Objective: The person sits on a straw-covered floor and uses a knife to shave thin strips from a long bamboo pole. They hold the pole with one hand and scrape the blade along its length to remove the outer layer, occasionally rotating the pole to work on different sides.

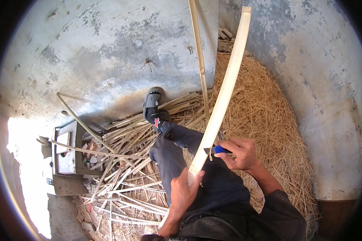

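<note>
Pale, cream-coloured wood or bamboo: one long, flat, slightly curved strip (223, 94), running on a slant from the near centre to the far side, right of the middle. It lies over the person's lap and dark trousers (167, 154).

Left hand (184, 190) at the near end of the strip; fingers wrapped round it, thumb along its right edge. Right hand (242, 154) just right of the strip, fingers closed on a small blue-handled knife (220, 149). Dark blade points left and meets the strip's right edge; depth of any cut too small to tell. Small pale curl (211, 157) hangs by the blade.

Second, narrower tan strip (199, 52) stands left of the first, in front of the weathered grey-blue wall (108, 44). To the right, a broad heap of straw-coloured fine shavings (265, 116) against the wall's foot. To the left, loose pale slats (128, 140) strewn on the floor, crossing at many angles. Grey shoe with a toothed-mouth design (153, 96) at the far edge of the slats. Far left, a worn grey boxy wooden frame (64, 162) with scraps inside.
</note>
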Demonstrator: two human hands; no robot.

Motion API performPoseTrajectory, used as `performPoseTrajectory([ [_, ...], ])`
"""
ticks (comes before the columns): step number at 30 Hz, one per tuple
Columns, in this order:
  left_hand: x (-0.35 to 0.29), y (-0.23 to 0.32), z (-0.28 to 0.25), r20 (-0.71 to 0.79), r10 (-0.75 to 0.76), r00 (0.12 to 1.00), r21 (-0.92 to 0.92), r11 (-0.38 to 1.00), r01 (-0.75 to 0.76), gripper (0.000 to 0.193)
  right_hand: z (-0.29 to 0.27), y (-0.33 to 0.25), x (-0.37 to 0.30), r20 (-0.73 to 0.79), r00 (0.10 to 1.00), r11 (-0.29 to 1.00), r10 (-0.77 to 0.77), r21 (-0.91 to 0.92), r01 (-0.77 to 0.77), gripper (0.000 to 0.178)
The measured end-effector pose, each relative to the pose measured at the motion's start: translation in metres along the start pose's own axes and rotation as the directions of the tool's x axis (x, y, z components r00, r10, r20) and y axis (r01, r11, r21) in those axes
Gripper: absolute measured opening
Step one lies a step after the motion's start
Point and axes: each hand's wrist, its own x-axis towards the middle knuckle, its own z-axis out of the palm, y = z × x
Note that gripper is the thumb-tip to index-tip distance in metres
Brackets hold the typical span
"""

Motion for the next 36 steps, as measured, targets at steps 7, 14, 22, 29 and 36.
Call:
performPoseTrajectory([
  [7,-0.002,-0.001,-0.001,-0.013,0.012,1.000,0.003,1.000,-0.012,0.043,-0.006,0.003,0.002,-0.001,1.000,1.000,-0.004,-0.027,0.004,0.028],
  [14,-0.007,-0.003,-0.004,0.005,0.028,1.000,0.001,1.000,-0.028,0.041,-0.007,0.012,0.007,-0.064,0.998,1.000,0.017,-0.017,-0.019,0.028],
  [22,-0.017,-0.009,-0.008,0.035,0.018,0.999,0.048,0.999,-0.020,0.040,-0.011,0.022,0.008,-0.111,0.993,1.000,0.026,0.002,-0.026,0.030],
  [29,-0.037,-0.020,-0.013,0.086,-0.067,0.994,0.067,0.996,0.062,0.040,-0.031,0.060,0.023,-0.176,0.978,0.991,0.109,-0.052,-0.120,0.034],
  [36,-0.042,-0.032,-0.014,0.087,-0.080,0.993,0.099,0.992,0.071,0.042,-0.029,0.076,0.030,-0.156,0.977,0.988,0.143,-0.032,-0.150,0.036],
])
